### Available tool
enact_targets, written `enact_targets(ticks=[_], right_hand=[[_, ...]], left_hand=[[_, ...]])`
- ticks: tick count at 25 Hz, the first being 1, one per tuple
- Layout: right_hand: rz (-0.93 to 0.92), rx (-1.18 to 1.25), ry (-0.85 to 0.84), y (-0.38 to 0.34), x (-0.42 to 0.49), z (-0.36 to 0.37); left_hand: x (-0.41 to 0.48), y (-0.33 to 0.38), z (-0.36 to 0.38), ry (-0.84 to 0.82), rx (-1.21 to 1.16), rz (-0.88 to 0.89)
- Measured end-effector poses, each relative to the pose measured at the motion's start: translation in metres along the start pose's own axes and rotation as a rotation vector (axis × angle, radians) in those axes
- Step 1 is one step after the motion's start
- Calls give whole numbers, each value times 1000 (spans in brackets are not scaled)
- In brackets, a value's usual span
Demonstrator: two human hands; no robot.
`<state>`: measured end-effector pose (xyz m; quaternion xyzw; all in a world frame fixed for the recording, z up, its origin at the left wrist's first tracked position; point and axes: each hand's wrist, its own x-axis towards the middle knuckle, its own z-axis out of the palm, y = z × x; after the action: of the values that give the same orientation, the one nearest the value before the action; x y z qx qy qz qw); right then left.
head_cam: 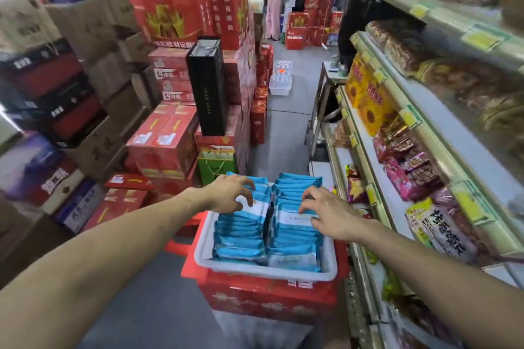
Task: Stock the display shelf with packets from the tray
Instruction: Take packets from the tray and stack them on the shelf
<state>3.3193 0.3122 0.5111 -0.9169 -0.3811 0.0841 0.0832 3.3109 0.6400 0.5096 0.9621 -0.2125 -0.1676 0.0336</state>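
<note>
A white tray [256, 268] sits on a red crate [266, 299] in front of me. It holds two rows of upright blue-and-white packets [241, 238]. My left hand [228, 193] reaches over the far end of the left row, with its index finger and thumb curled round the top of a packet. In the right row, the fingertips and thumb of my right hand [326, 214] pinch the top of a packet [295, 219]. The display shelf [378, 208] runs along the right, right next to the tray.
The shelf tiers hold pink, yellow and brown snack bags [408, 176]. Stacked red cartons [167, 142] and brown boxes wall in the left side, with a tall black box [208, 85] on top. A narrow grey aisle leads ahead to a person [272, 0] standing far off.
</note>
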Motion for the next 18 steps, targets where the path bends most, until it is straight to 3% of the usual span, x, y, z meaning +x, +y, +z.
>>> enact_targets(ticks=[8, 13, 18], right_hand=[[-40, -17, 13, -3, 2, 20], [-80, -93, -4, -8, 12, 20], [-105, -264, 103, -7, 11, 29]], left_hand=[[-10, -21, 9, -49, -48, 121], [-9, -27, 11, 65, -115, 189], [-5, -37, -11, 108, -145, 194]])
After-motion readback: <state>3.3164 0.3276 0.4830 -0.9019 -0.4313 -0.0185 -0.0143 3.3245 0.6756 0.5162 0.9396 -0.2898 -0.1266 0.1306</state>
